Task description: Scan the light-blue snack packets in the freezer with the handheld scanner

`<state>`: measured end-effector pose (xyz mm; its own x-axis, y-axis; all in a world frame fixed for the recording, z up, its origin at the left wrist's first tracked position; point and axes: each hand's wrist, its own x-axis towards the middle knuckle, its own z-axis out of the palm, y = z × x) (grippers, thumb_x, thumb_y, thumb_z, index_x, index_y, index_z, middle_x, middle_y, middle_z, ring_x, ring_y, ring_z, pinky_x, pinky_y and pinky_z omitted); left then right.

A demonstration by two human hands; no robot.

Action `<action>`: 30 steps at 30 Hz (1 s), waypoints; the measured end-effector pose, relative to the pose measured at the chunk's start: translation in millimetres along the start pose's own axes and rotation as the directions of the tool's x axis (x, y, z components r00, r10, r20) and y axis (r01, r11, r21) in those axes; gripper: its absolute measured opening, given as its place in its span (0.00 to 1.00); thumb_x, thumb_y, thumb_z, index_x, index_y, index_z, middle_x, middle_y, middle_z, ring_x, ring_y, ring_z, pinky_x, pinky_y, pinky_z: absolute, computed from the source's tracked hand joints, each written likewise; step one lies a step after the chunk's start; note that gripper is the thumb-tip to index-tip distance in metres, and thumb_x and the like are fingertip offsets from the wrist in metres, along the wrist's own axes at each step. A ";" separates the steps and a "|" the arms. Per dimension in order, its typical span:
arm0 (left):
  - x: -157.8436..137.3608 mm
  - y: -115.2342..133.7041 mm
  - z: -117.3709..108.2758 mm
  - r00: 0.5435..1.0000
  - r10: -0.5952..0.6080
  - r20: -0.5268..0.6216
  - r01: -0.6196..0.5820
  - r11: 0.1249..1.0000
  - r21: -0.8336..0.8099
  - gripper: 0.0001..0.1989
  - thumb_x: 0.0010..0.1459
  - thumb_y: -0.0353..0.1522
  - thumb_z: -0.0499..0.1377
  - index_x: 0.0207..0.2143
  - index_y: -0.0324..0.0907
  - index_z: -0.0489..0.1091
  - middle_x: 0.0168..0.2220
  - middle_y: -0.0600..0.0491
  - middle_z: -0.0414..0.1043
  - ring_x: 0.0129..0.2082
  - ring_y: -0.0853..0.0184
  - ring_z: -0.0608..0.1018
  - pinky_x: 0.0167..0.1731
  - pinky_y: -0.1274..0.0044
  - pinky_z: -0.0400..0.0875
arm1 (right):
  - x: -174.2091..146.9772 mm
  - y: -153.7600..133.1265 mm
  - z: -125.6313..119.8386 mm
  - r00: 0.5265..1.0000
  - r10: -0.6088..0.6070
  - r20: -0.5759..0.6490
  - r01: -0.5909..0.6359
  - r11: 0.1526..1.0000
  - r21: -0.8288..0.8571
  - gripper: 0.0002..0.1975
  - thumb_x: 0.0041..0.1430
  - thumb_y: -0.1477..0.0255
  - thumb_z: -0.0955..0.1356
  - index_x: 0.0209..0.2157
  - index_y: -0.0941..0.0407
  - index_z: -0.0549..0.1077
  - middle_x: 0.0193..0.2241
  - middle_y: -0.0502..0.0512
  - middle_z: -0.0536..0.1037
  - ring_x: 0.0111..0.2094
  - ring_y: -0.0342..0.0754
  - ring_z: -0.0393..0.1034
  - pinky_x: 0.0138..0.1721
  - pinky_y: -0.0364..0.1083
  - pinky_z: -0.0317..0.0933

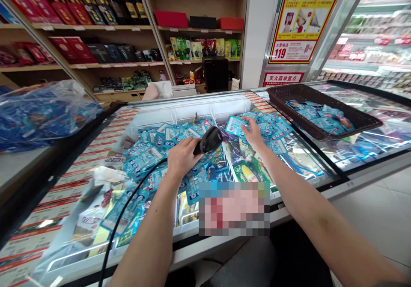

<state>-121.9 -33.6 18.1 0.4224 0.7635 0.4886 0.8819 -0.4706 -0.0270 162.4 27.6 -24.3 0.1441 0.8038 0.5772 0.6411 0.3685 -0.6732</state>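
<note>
My left hand (182,156) is wrapped round the handle of a black barcode scanner (212,140), whose head tilts up and to the right. From its grip a black cable (130,199) trails down to the lower left. Farther right, my right hand (252,134) pinches a small blue snack packet (236,126) by its right edge, with a white label on the side facing me. Many similar blue packets (146,161) lie spread over the freezer's glass top (154,115) under and around both hands. Another heap of blue packets (271,124) sits just right of my right hand.
On the right of the freezer stands a dark brown woven basket (349,126) with more blue packets inside. A clear plastic bag (48,111) full of blue packets is at the left. Shelves (96,28) with bottles and boxes line the back. A blurred patch covers part of the front edge.
</note>
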 end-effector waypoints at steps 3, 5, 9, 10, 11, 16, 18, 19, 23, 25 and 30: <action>-0.1 0.1 -0.3 1.000 0.003 0.009 -0.003 1.000 -0.001 0.18 0.52 0.40 0.56 0.46 0.45 0.67 0.41 0.50 0.72 0.42 0.61 0.74 0.32 0.75 0.64 | -0.4 2.0 0.3 1.000 0.004 -0.009 -0.004 1.000 0.011 0.17 0.59 0.70 0.59 0.49 0.58 0.63 0.47 0.59 0.70 0.47 0.50 0.64 0.47 0.49 0.59; -0.2 0.2 -0.2 1.000 0.008 0.006 -0.008 1.000 -0.005 0.18 0.52 0.40 0.55 0.45 0.45 0.67 0.41 0.50 0.72 0.42 0.62 0.74 0.31 0.75 0.64 | -1.0 3.1 1.1 1.000 0.000 -0.014 0.001 1.000 0.019 0.17 0.59 0.69 0.58 0.49 0.58 0.63 0.48 0.58 0.70 0.47 0.50 0.64 0.47 0.48 0.59; 0.1 0.1 0.1 1.000 0.026 -0.010 -0.027 0.999 -0.022 0.17 0.53 0.41 0.54 0.44 0.45 0.68 0.40 0.51 0.72 0.41 0.62 0.74 0.30 0.75 0.63 | -1.2 5.0 3.0 1.000 -0.011 -0.024 0.011 1.000 0.023 0.17 0.60 0.68 0.58 0.49 0.58 0.64 0.48 0.58 0.70 0.48 0.49 0.64 0.48 0.47 0.59; 0.2 0.1 0.1 0.999 0.033 -0.013 -0.033 0.999 -0.022 0.17 0.54 0.42 0.54 0.44 0.45 0.68 0.40 0.51 0.72 0.41 0.62 0.74 0.30 0.75 0.63 | -0.9 5.3 3.3 0.999 -0.017 -0.030 0.017 1.000 0.022 0.17 0.60 0.68 0.58 0.49 0.58 0.64 0.47 0.59 0.70 0.48 0.49 0.63 0.49 0.47 0.58; 0.3 0.0 0.1 0.999 0.040 -0.016 -0.041 0.999 -0.021 0.17 0.54 0.42 0.53 0.44 0.45 0.68 0.40 0.51 0.72 0.41 0.62 0.74 0.30 0.75 0.63 | -0.6 5.6 3.5 0.999 -0.022 -0.037 0.022 1.000 0.019 0.17 0.60 0.68 0.58 0.49 0.58 0.63 0.47 0.59 0.70 0.49 0.49 0.63 0.49 0.47 0.58; 0.2 -0.5 0.6 0.997 0.071 -0.018 -0.071 0.997 -0.015 0.18 0.55 0.43 0.53 0.45 0.45 0.68 0.40 0.50 0.72 0.41 0.62 0.74 0.31 0.75 0.64 | 0.7 6.5 4.3 0.999 -0.021 -0.049 0.022 1.000 0.006 0.17 0.59 0.67 0.59 0.48 0.58 0.62 0.47 0.60 0.70 0.48 0.49 0.64 0.49 0.47 0.58; 0.0 -0.8 1.4 0.997 0.076 -0.016 -0.076 0.997 -0.019 0.18 0.55 0.42 0.53 0.45 0.45 0.68 0.40 0.50 0.72 0.41 0.62 0.74 0.32 0.75 0.64 | 0.8 7.2 4.9 0.998 -0.027 -0.054 0.029 0.999 0.023 0.17 0.59 0.66 0.59 0.48 0.58 0.62 0.47 0.60 0.70 0.48 0.48 0.64 0.50 0.47 0.58; -0.1 -1.0 1.9 0.997 0.076 -0.016 -0.077 0.997 -0.019 0.18 0.55 0.42 0.53 0.45 0.45 0.68 0.40 0.50 0.72 0.41 0.62 0.74 0.32 0.75 0.64 | 0.7 7.6 5.3 0.998 -0.032 -0.056 0.034 0.999 0.034 0.17 0.59 0.66 0.59 0.48 0.58 0.63 0.47 0.60 0.70 0.48 0.48 0.64 0.50 0.47 0.58; -0.4 -1.8 3.4 0.997 0.073 -0.014 -0.073 0.997 -0.012 0.18 0.55 0.41 0.53 0.46 0.45 0.68 0.40 0.50 0.72 0.42 0.62 0.74 0.32 0.75 0.64 | 0.6 10.0 6.8 0.996 -0.053 -0.068 0.059 0.994 0.093 0.16 0.58 0.65 0.60 0.46 0.58 0.64 0.46 0.59 0.70 0.47 0.49 0.64 0.49 0.47 0.58; -0.5 -2.2 3.8 0.997 0.075 -0.017 -0.075 0.997 -0.007 0.18 0.55 0.41 0.53 0.46 0.45 0.68 0.40 0.50 0.73 0.41 0.62 0.74 0.32 0.76 0.64 | 0.7 11.0 7.2 0.996 -0.053 -0.077 0.063 0.990 0.123 0.16 0.58 0.65 0.61 0.46 0.57 0.65 0.46 0.58 0.71 0.47 0.49 0.65 0.49 0.47 0.58; -0.2 -2.8 4.5 0.995 0.098 -0.023 -0.098 0.995 -0.005 0.17 0.55 0.41 0.53 0.45 0.45 0.67 0.39 0.51 0.73 0.41 0.63 0.74 0.32 0.76 0.65 | 0.9 9.9 6.4 0.994 -0.047 -0.098 0.066 0.979 0.193 0.15 0.56 0.66 0.64 0.44 0.56 0.66 0.43 0.57 0.71 0.45 0.49 0.65 0.49 0.48 0.58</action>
<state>-123.5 -30.4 14.2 0.5018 0.7032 0.5038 0.8352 -0.5454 -0.0706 164.1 35.0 -33.4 0.1865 0.7358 0.6510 0.4918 0.5036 -0.7102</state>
